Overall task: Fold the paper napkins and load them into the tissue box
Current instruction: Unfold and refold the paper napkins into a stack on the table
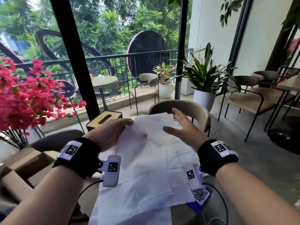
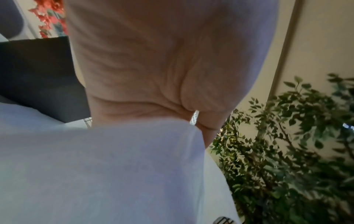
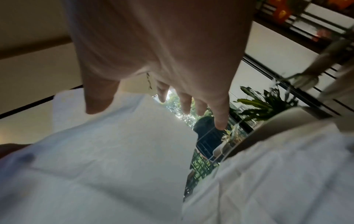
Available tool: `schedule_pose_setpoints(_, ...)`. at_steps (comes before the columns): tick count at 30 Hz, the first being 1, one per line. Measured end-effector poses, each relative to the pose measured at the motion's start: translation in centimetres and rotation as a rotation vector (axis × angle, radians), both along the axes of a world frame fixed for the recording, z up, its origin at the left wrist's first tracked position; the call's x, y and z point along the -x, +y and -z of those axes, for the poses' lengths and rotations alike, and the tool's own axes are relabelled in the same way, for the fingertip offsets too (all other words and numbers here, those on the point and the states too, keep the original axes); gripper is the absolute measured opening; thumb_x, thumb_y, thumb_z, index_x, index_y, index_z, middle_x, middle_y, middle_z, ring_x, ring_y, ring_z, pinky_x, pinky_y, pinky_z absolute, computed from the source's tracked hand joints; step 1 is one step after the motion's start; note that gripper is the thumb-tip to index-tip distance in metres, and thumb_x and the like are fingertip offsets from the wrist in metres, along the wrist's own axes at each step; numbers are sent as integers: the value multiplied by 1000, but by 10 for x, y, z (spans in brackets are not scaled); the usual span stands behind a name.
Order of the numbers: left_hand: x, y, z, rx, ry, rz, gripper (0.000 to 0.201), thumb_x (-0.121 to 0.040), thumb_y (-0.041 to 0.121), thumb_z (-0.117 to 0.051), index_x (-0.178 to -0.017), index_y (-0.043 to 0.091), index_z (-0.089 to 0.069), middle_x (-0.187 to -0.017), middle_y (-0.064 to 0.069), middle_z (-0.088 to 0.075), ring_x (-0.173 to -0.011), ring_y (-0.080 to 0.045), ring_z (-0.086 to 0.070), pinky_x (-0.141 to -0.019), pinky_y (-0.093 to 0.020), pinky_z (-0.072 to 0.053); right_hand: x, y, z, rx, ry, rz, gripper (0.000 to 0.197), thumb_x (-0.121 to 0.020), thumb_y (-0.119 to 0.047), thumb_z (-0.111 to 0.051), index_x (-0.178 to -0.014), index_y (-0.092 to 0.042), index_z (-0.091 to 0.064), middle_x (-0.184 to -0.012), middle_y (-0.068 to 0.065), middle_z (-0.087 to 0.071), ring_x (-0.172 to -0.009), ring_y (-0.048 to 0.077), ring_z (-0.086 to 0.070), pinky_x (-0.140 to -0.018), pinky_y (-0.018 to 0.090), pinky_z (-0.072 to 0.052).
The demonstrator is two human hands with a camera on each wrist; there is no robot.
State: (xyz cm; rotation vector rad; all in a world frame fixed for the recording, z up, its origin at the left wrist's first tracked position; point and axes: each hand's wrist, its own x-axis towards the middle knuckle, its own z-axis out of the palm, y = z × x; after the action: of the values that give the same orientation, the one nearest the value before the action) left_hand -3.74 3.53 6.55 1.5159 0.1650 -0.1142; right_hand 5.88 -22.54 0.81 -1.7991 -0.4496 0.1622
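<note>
Several white paper napkins (image 1: 146,172) lie spread over the table in front of me. The top napkin (image 2: 95,174) is raised at its far left edge, where my left hand (image 1: 113,130) grips it with fingers over the edge; its palm (image 2: 153,60) fills the left wrist view. My right hand (image 1: 180,125) hovers just above the same napkin (image 3: 95,166) with fingers (image 3: 220,118) spread and straight, holding nothing. The tissue box (image 1: 103,120), black with a wooden slotted lid, stands just left of and beyond my left hand; its dark side (image 2: 38,75) shows beside the palm.
A beige chair back (image 1: 186,108) stands across the table. Cardboard boxes (image 1: 24,164) sit at the left under pink flowers (image 1: 24,98). A blue QR card (image 1: 200,194) and cables lie at the napkins' right edge. Potted plants (image 1: 204,78) stand further back.
</note>
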Motion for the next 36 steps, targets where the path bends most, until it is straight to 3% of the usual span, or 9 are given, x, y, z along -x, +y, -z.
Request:
schedule_pose_setpoints(2,5,5,-5,36,-18,-23,30,-102,14,-53,-89,8,-79,-95,-20,-76,-80,-24,-72,-71,-30,-60,-2,4,-14,-30,33,-96,111,-68,-57,-87,-157,-47,-22,-149,-12,-47,-143,4,-39,-113,34,-39)
schedule_pose_setpoints(5,13,15,-6,177,46,0,46,-95,23,-58,-127,-10,-63,-125,-25,-65,-104,-32,-66,-103,-41,-47,4,15,-22,-111,132,-223,84,-82,-39,-83,-153,-28,-39,-134,1,-69,-127,14,-63,-94,27,-54)
schedule_pose_setpoints(8,20,23,-6,252,107,35,59,-90,30,-64,-135,-8,-57,-128,-22,-57,-109,-32,-59,-108,-42,-38,12,19,-13,-206,320,-363,50,-93,-28,-73,-140,-19,-60,-134,10,-68,-128,31,-63,-108,49,-48)
schedule_pose_setpoints(11,27,28,0,272,113,55,48,-95,31,-60,-125,-5,-67,-121,-20,-68,-104,-31,-68,-104,-41,-45,17,21,2,-305,488,-507,57,-86,-22,-78,-139,-9,-61,-142,24,-59,-126,38,-58,-113,58,-41)
schedule_pose_setpoints(17,33,32,20,230,102,32,67,-99,62,-43,-128,7,-68,-120,-19,-73,-103,-32,-73,-90,-41,-60,16,25,-14,-417,492,-431,49,-85,-5,-72,-133,-12,-66,-125,19,-70,-94,24,-74,-81,34,-64)
schedule_pose_setpoints(20,36,36,33,194,-52,91,71,-83,49,-78,-145,23,-56,-127,-14,-68,-101,-28,-73,-83,-40,-62,10,21,-32,-387,461,-388,45,-89,-8,-68,-134,-13,-66,-122,16,-70,-92,21,-73,-78,32,-62)
schedule_pose_setpoints(24,38,30,32,-32,-236,161,68,-88,4,-77,-146,32,-54,-127,-22,-67,-104,-30,-69,-88,-40,-60,4,12,-36,-326,450,-331,41,-89,-12,-69,-130,-14,-69,-115,13,-72,-88,20,-70,-75,31,-61)
schedule_pose_setpoints(28,37,18,17,-233,-330,70,55,-84,7,-83,-131,32,-66,-116,-20,-67,-91,-21,-69,-81,-38,-61,7,5,-28,-308,499,-246,29,-95,-7,-65,-124,-7,-69,-87,10,-74,-69,16,-72,-65,27,-62)
schedule_pose_setpoints(36,28,11,-3,-361,-369,-54,33,-83,12,-85,-110,29,-75,-110,-12,-73,-89,-17,-70,-89,-46,-60,30,0,-22,92,54,-103,34,-94,-53,-63,-117,-29,-71,-113,-22,-69,-102,-13,-60,-81,14,-44)
